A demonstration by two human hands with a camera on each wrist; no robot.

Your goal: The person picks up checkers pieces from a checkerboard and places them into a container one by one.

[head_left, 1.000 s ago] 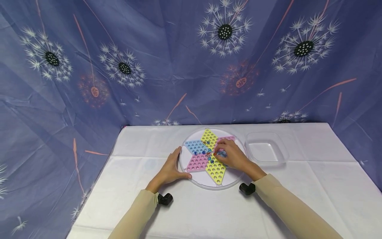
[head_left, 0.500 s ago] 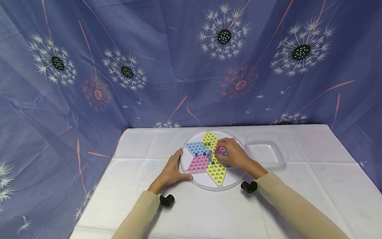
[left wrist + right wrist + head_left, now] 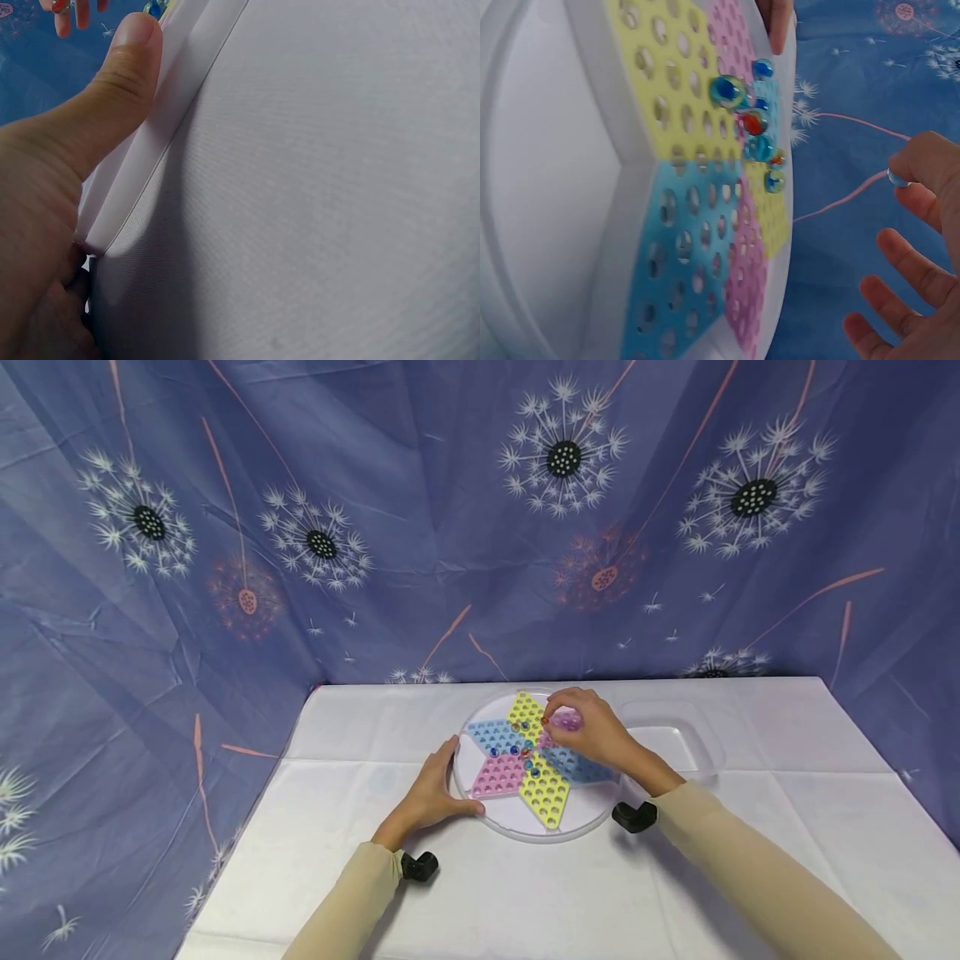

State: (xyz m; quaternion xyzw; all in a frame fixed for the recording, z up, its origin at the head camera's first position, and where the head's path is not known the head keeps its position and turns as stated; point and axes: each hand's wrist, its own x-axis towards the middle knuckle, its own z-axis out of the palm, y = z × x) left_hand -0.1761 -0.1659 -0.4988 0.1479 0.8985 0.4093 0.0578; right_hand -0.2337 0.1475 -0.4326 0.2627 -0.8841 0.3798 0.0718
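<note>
A round Chinese checkers board (image 3: pixel 492 702) with a yellow, blue and pink star lies on the table. My left hand (image 3: pixel 429 789) rests against its near left rim, fingers along the side and thumb (image 3: pixel 127 71) straight on the front edge. Over the right part of the star, my right hand (image 3: pixel 592 727) pinches a small glass marble (image 3: pixel 545 721) between thumb and forefinger. It looks reddish in the head view and pale in the right wrist view (image 3: pixel 897 178). The other right fingers spread loosely apart. Several blue and orange marbles (image 3: pixel 727 91) sit in holes around the star's middle.
A clear plastic container (image 3: pixel 708 752) stands right of the board, partly behind my right wrist. White cloth (image 3: pixel 525 893) covers the table. A blue dandelion-print curtain (image 3: pixel 450 527) hangs behind and to the left.
My right hand has risen from near the star's middle, lifting the marble up and away from the board. The left hand stays at the rim. The head view has tilted slightly.
</note>
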